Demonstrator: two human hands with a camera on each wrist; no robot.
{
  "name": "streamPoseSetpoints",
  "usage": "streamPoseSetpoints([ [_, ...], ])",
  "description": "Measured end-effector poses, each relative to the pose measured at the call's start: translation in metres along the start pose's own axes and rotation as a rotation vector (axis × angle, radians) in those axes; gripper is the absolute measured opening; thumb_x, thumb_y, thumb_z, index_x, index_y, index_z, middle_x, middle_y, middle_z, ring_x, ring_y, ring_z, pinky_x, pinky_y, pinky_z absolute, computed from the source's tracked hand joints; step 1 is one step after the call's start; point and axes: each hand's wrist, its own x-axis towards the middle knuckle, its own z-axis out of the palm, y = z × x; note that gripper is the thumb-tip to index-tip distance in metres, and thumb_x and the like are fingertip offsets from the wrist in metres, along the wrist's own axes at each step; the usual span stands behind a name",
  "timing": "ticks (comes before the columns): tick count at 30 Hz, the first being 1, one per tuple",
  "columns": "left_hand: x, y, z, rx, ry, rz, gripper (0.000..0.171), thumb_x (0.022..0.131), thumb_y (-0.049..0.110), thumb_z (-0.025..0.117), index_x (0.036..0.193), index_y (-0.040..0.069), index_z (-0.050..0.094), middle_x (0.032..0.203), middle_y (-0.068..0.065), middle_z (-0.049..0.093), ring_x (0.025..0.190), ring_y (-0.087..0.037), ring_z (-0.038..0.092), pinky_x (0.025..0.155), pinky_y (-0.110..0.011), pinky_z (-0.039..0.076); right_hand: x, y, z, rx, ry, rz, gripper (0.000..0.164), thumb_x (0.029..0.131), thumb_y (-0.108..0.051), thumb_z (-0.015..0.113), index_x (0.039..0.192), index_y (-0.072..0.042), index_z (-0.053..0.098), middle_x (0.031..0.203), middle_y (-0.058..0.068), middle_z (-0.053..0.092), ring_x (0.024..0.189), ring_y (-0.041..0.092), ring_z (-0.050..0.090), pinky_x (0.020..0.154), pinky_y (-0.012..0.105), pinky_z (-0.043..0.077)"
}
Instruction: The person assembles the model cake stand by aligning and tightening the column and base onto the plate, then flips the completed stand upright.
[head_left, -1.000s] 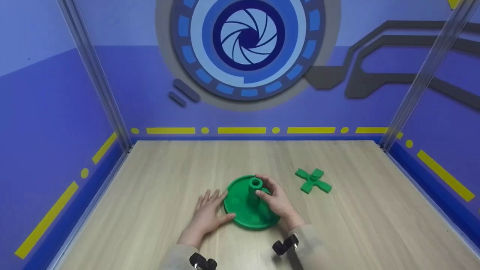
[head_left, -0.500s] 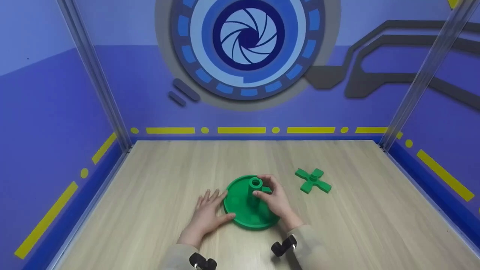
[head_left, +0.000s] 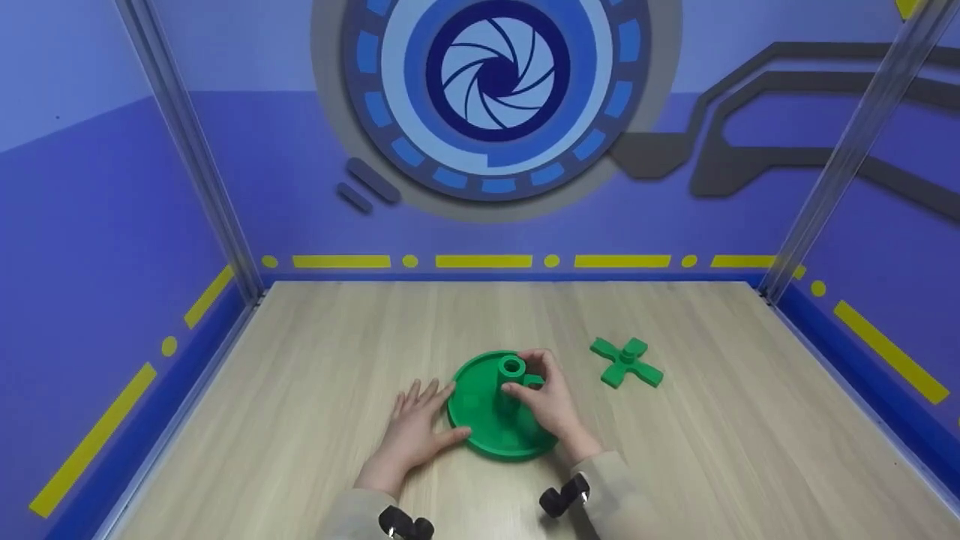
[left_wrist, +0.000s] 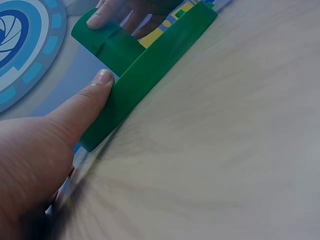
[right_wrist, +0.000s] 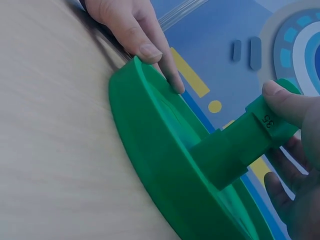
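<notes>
A round green dish with a raised rim lies flat on the table. From its middle rises a hollow green tube, upright, with a small block on its right side and "35" on it in the right wrist view. My right hand grips this tube, thumb on the near side and fingers behind it. My left hand lies spread at the dish's left edge, its thumb and index fingertip touching the rim. The tube's foot is partly hidden by my right hand.
A green four-armed cross piece with a short central peg lies to the right of the dish. Blue printed panels close off the wooden table at the back and sides, with metal posts at the corners.
My right thumb has slid a little left across the tube, and the wrist has shifted slightly left. The side block shows beside the tube now. My left hand and the dish have kept their places.
</notes>
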Motion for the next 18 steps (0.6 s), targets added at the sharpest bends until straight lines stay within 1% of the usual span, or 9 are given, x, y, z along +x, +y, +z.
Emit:
streamPoseSetpoints([
  [2, 0.0, 0.0, 0.0, 0.002, 0.002, 0.003, 0.089, 0.087, 0.063, 0.072, 0.158, 0.017, 0.043, 0.166, -0.021, 0.034, 0.158, -0.048, 0.015, 0.13, -0.066, 0.007, 0.001, 0.001, -0.003, 0.027, -0.037, -0.006, 0.053, 0.088, -0.007, 0.081, 0.134, -0.004, 0.056, 0.132, 0.017, 0.065, 0.124, 0.033, 0.061, 0.102, 0.049, 0.053],
  [4, -0.001, 0.0, -0.001, -0.001, 0.004, 0.01, 0.089, 0.087, 0.063, 0.072, 0.158, 0.016, 0.043, 0.166, -0.022, 0.034, 0.158, -0.049, 0.016, 0.129, -0.066, 0.008, 0.002, 0.002, -0.007, 0.076, -0.108, -0.02, 0.056, 0.092, -0.008, 0.076, 0.142, -0.001, 0.052, 0.142, 0.02, 0.061, 0.136, 0.038, 0.055, 0.116, 0.055, 0.044],
  [5, -0.001, 0.001, -0.001, -0.002, 0.005, 0.012, 0.089, 0.087, 0.063, 0.072, 0.158, 0.016, 0.043, 0.166, -0.022, 0.034, 0.157, -0.05, 0.016, 0.129, -0.066, 0.008, 0.003, 0.003, -0.009, 0.1, -0.149, -0.028, 0.057, 0.095, -0.008, 0.073, 0.146, 0.0, 0.05, 0.147, 0.022, 0.057, 0.141, 0.04, 0.05, 0.121, 0.051, 0.04],
  [7, -0.001, 0.001, -0.002, -0.001, 0.007, 0.014, 0.09, 0.087, 0.063, 0.072, 0.158, 0.016, 0.043, 0.165, -0.022, 0.035, 0.157, -0.05, 0.016, 0.129, -0.067, 0.008, 0.004, 0.003, -0.013, 0.141, -0.228, -0.04, 0.059, 0.099, -0.007, 0.067, 0.151, 0.004, 0.043, 0.154, 0.024, 0.05, 0.149, 0.041, 0.041, 0.127, 0.038, 0.034],
  [9, -0.002, 0.002, -0.002, -0.003, 0.008, 0.017, 0.089, 0.087, 0.062, 0.072, 0.157, 0.015, 0.044, 0.165, -0.023, 0.035, 0.157, -0.051, 0.017, 0.129, -0.067, 0.009, 0.004, 0.004, -0.016, 0.155, -0.283, -0.046, 0.059, 0.102, -0.007, 0.062, 0.154, 0.006, 0.039, 0.157, 0.026, 0.046, 0.152, 0.042, 0.036, 0.128, 0.037, 0.031],
  [11, -0.001, 0.002, -0.002, -0.001, 0.007, 0.013, 0.089, 0.087, 0.063, 0.072, 0.158, 0.016, 0.044, 0.165, -0.022, 0.035, 0.157, -0.05, 0.016, 0.129, -0.066, 0.008, 0.004, 0.004, -0.017, 0.148, -0.297, -0.046, 0.057, 0.102, -0.007, 0.06, 0.154, 0.006, 0.039, 0.157, 0.027, 0.045, 0.152, 0.043, 0.036, 0.128, 0.038, 0.032],
  [14, -0.001, 0.001, -0.002, -0.003, 0.006, 0.01, 0.089, 0.087, 0.063, 0.072, 0.158, 0.017, 0.043, 0.166, -0.022, 0.034, 0.157, -0.05, 0.016, 0.129, -0.066, 0.008, 0.004, 0.003, -0.016, 0.134, -0.282, -0.032, 0.054, 0.102, -0.006, 0.06, 0.152, 0.004, 0.043, 0.157, 0.026, 0.047, 0.151, 0.043, 0.037, 0.127, 0.059, 0.026],
  [18, -0.001, 0.001, -0.001, -0.004, 0.001, 0.002, 0.089, 0.087, 0.063, 0.072, 0.158, 0.018, 0.043, 0.166, -0.021, 0.033, 0.158, -0.049, 0.015, 0.13, -0.065, 0.007, 0.003, 0.002, -0.015, 0.118, -0.249, -0.004, 0.052, 0.101, -0.006, 0.063, 0.15, 0.0, 0.048, 0.153, 0.023, 0.052, 0.148, 0.041, 0.043, 0.126, 0.06, 0.03],
])
